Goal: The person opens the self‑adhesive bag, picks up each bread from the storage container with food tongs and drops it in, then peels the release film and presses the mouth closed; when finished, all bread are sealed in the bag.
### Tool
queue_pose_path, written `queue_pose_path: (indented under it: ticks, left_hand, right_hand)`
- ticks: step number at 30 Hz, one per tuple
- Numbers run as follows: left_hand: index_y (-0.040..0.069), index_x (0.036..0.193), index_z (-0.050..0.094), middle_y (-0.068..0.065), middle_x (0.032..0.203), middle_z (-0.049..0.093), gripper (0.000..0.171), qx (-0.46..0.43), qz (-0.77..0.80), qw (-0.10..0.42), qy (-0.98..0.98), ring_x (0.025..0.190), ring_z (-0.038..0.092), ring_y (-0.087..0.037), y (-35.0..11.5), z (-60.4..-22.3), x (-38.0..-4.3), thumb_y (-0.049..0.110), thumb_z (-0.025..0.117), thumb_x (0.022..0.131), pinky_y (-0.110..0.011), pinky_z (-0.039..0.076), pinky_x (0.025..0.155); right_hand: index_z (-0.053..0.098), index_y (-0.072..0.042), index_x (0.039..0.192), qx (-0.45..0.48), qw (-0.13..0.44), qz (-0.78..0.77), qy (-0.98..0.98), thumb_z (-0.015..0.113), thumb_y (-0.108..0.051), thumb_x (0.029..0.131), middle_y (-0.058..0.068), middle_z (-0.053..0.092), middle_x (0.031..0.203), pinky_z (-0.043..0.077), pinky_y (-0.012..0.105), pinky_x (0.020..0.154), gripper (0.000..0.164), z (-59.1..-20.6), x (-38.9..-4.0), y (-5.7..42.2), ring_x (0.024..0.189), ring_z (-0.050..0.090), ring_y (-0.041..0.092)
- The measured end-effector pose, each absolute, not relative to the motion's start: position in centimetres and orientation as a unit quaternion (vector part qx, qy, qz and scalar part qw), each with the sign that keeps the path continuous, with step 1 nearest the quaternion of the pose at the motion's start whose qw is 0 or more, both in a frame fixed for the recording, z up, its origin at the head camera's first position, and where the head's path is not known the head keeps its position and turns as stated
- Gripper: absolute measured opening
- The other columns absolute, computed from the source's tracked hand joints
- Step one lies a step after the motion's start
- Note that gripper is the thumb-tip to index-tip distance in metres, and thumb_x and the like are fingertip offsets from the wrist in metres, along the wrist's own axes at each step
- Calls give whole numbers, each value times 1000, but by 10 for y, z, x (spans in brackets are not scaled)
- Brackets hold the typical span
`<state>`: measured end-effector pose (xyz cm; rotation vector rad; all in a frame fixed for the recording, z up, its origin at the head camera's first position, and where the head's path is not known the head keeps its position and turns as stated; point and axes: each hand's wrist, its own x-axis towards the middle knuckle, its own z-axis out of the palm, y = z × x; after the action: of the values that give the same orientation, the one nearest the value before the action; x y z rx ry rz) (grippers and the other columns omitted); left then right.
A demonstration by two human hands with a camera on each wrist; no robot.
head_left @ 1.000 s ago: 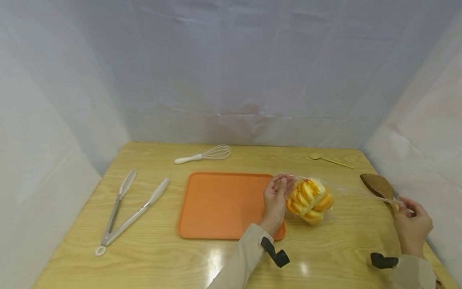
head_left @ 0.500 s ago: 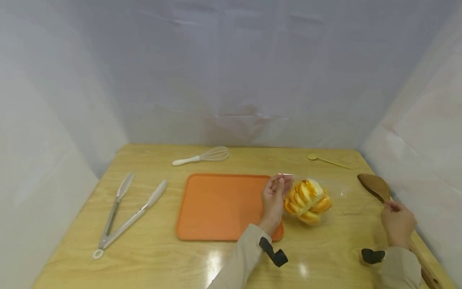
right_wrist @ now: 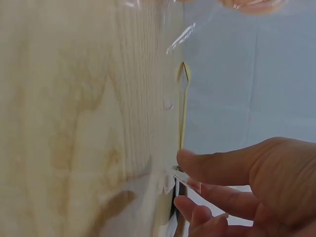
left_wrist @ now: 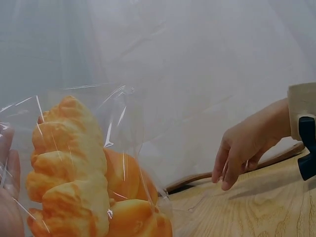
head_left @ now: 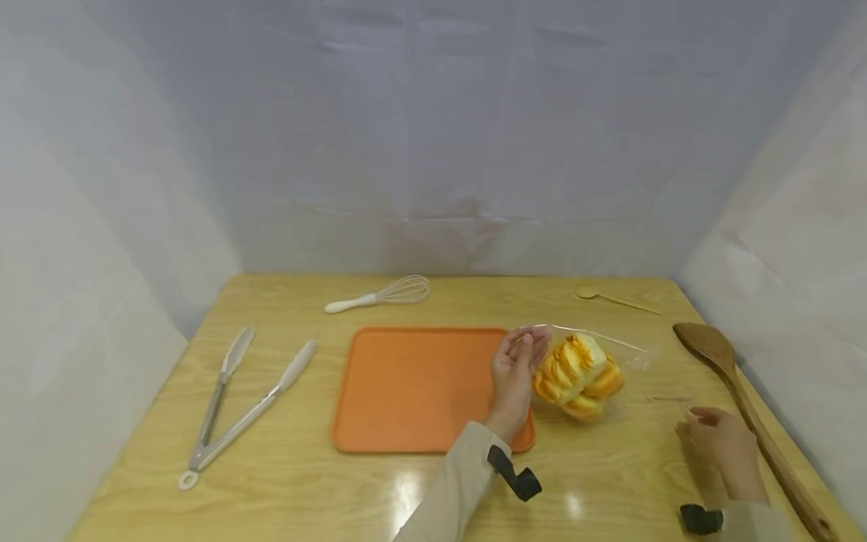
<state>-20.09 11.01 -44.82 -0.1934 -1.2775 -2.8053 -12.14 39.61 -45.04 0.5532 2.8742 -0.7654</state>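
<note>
Yellow-orange bread loaves (head_left: 576,373) are inside a clear plastic bag (left_wrist: 121,106), to the right of an orange tray (head_left: 416,391). My left hand (head_left: 515,376) grips the bag's left side, its fingers overlapping the tray's right edge in the head view. Over the table's right part, my right hand (head_left: 721,444) is close to the bag's loose right end. In the right wrist view, the thumb and index finger (right_wrist: 212,168) pinch a thin fold of clear film. Much of the film is hard to see against the wood.
A wooden spatula (head_left: 759,418) lies along the right table edge, beside my right hand. A small yellow spoon (head_left: 619,301) and a white whisk (head_left: 379,293) lie at the back. Spread tongs (head_left: 230,421) are on the left. White sheeting (head_left: 440,150) encloses the back and sides.
My right hand has come down and left from beside the spatula's head, and the bag's stretched right end has slackened. The left hand and the bread have stayed nearly still.
</note>
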Motion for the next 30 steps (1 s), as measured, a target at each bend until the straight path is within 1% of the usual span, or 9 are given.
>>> queue_pose_path:
  ticks: [2, 5, 7, 9, 12, 14, 16, 23, 30]
  left_hand:
    - [4, 114, 60, -7, 112, 72, 24, -65, -907, 30, -414, 105, 69, -11, 110, -448, -201, 23, 55, 100, -31, 53, 98]
    - [3, 114, 60, -5, 111, 72, 24, -67, -909, 32, -409, 104, 69, -11, 110, -448, -201, 22, 55, 100, -31, 53, 97]
    - [3, 114, 60, -3, 110, 73, 24, -69, -910, 33, -407, 104, 69, -10, 110, -448, -201, 23, 55, 100, -31, 53, 97]
    - [4, 114, 60, -1, 109, 73, 25, -69, -912, 30, -404, 104, 69, -10, 110, -448, -201, 24, 55, 100, -30, 53, 96]
    - [4, 115, 59, 1, 109, 73, 27, -72, -912, 27, -404, 104, 69, -10, 109, -447, -200, 25, 55, 100, -30, 53, 97]
    - [3, 116, 59, 1, 109, 73, 28, -74, -912, 26, -402, 104, 69, -10, 109, -447, -200, 25, 55, 99, -30, 53, 97]
    - [2, 116, 59, -2, 111, 73, 29, -78, -911, 29, -404, 104, 69, -10, 109, -447, -200, 25, 56, 99, -31, 53, 97]
    - [-2, 117, 58, -9, 113, 72, 29, -86, -912, 31, -401, 104, 69, -10, 109, -448, -202, 21, 55, 100, -33, 53, 98]
    - [3, 116, 60, -5, 110, 73, 24, -90, -916, -25, -391, 102, 69, -10, 100, -446, -206, 20, 57, 99, -36, 50, 102]
  right_hand:
    - [46, 13, 132, 171, 67, -248, 951, 56, -29, 97, 39, 48, 132, 41, 65, 92, 56, -447, -118, 392, 117, 45, 59]
    - [48, 13, 131, 153, 24, -236, 959, 61, -26, 96, 40, 47, 132, 53, 51, 76, 54, -440, -112, 383, 93, 63, 48]
    - [51, 13, 129, 144, -34, -240, 959, 63, -21, 95, 41, 49, 128, 53, 39, 60, 49, -433, -110, 374, 69, 67, 30]
    - [56, 11, 124, 134, -107, -243, 955, 64, -15, 94, 40, 56, 119, 43, 26, 45, 41, -426, -108, 365, 52, 56, 4]
    - [63, 5, 121, 130, -181, -296, 929, 63, -18, 95, 3, 70, 104, 40, 17, 45, 34, -412, -109, 349, 58, 45, -14]
    - [64, -1, 123, 110, -191, -353, 909, 62, -22, 97, -24, 62, 102, 42, 13, 51, 34, -404, -112, 340, 67, 45, -17]
    - [63, -8, 128, 76, -172, -403, 896, 63, -23, 96, -42, 49, 103, 43, 8, 59, 35, -399, -116, 332, 77, 47, -16]
    - [69, -20, 122, -10, -114, -529, 841, 63, -13, 96, -34, 62, 110, 46, 5, 76, 28, -404, -130, 318, 94, 56, -11]
    - [75, -11, 100, -29, -202, -678, 706, 58, 1, 95, -12, 71, 81, 48, 9, 75, 22, -406, -140, 316, 77, 61, 1]
